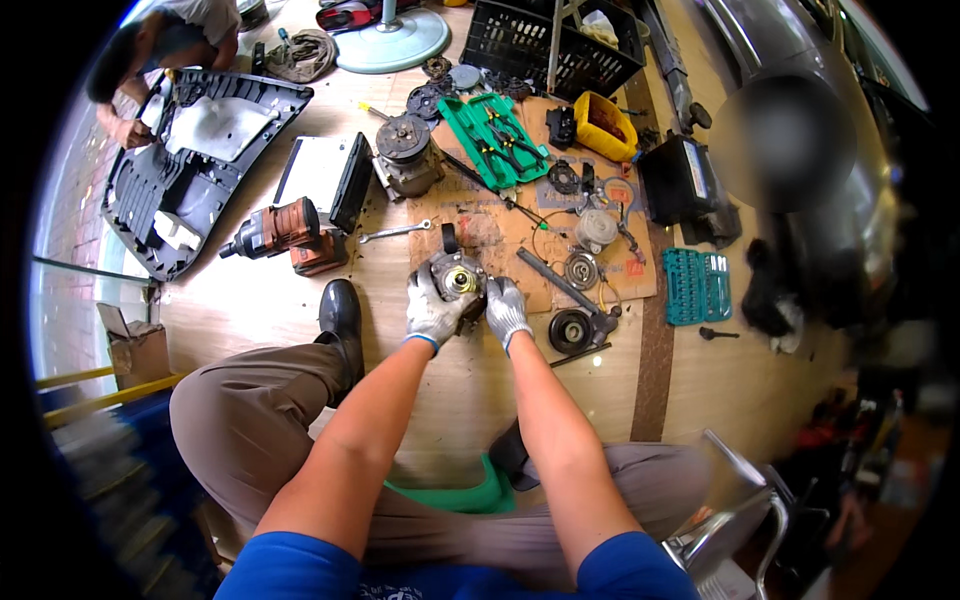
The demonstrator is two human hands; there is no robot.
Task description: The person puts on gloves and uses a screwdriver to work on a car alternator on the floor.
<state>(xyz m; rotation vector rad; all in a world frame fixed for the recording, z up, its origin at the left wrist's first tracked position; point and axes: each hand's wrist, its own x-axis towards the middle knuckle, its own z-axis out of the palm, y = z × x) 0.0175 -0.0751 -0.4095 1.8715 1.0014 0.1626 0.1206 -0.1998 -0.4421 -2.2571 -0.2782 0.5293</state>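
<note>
Both my hands wear white knit gloves and are at a grey metal compressor (461,283), whose round front with a yellowish ring and dark centre faces up. My left hand (432,310) is wrapped round its left side. On the right side, my right hand (506,306) grips its edge with fingers curled; the fingertips are partly hidden. A black ring-shaped piece (449,238) stands just beyond the compressor. To the left of that lies a combination wrench (396,231). A hammer (570,293) and a black pulley (571,331) lie right of my right hand.
Beyond are a second compressor (407,157), an orange impact wrench (284,234), a green pliers case (491,141), a yellow cut-open container (605,127) and a black battery (682,178). A teal socket set (697,287) lies right. Another person's hand (130,132) touches a black panel (200,165).
</note>
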